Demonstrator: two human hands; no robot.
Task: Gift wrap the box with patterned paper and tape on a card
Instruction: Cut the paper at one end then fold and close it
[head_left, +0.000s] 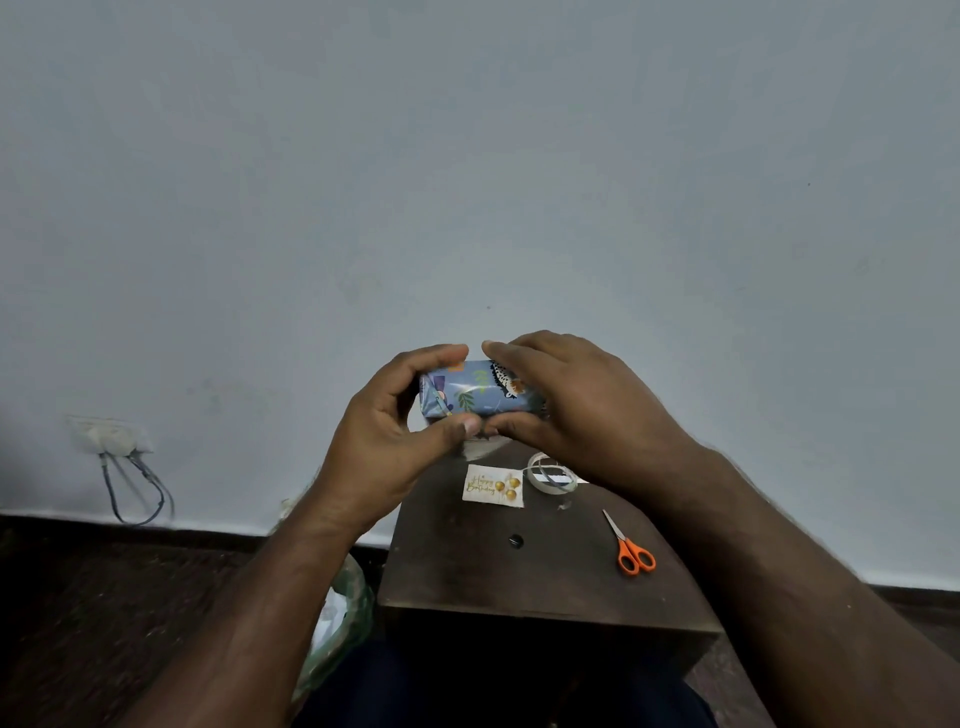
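Both hands hold the wrapped box (470, 389) up in the air above the far end of the table (519, 571). The left hand (395, 431) curls round the box's left end, fingers over the top edge and thumb pressed along the bottom front edge. The right hand (576, 405) covers the right end, fingers laid over the top and thumb tucked under the lower edge, so the box is clamped between the two. The box lies lengthwise, left to right, its front face turned toward the camera; the blue paper shows leaves, orange patches and a spotted animal. The right end of the box is hidden behind the right hand.

Below the hands, on the dark table top, the birthday card (492, 486) lies flat with its gold lettering facing up. Just to its right sits the roll of tape (551, 472), close to the card; whether they touch cannot be told. The scissors (629, 545) lie apart from both, near the table's right edge, orange handles toward the person and blades pointing away. A small dark knob (515, 541) sits near the middle of the top. The near half of the table top is bare wood up to its front edge.

A plastic bag (337, 618) rests on the floor against the table's left side. On the wall (467, 156) at the left, a socket (110, 435) has cables hanging from it.
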